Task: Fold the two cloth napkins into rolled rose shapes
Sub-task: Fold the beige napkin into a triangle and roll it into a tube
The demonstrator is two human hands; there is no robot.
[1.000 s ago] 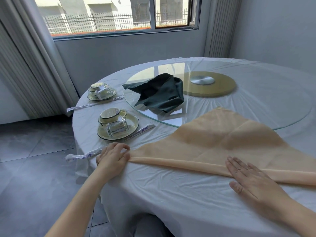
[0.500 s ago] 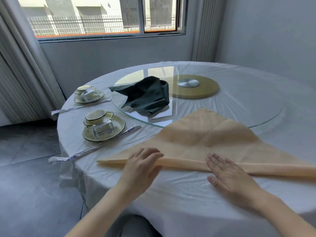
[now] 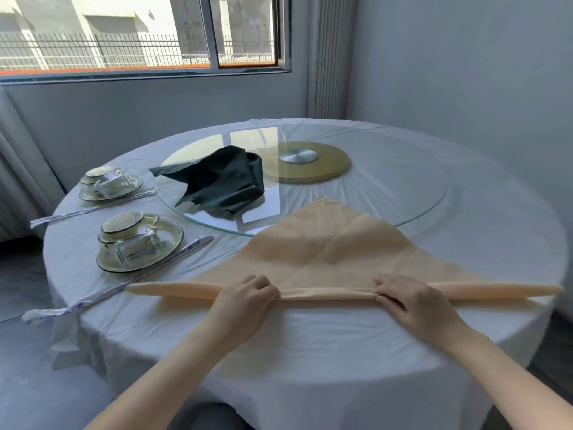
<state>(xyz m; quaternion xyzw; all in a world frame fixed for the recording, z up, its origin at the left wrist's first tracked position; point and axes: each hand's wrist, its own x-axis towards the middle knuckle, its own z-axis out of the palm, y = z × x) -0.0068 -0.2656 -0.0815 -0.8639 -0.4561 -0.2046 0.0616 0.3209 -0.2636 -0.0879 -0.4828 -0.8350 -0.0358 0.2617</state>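
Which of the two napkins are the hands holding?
The peach napkin, spread at the near edge: left hand and right hand both grip its rolled hem. The dark green napkin lies crumpled on the glass turntable, untouched.

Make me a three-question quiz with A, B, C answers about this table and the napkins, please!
1. Where is the dark green napkin? A on the glass turntable; B on a plate; C on the floor.
2. How many plates hold cups? A one; B two; C four.
3. What are the left hand and right hand doing with the peach napkin? A lying flat beside it; B gripping its rolled edge; C lifting it high.

Answers: 1 A: it lies crumpled on the glass. 2 B: two stand at the left. 3 B: both curl their fingers round the roll.
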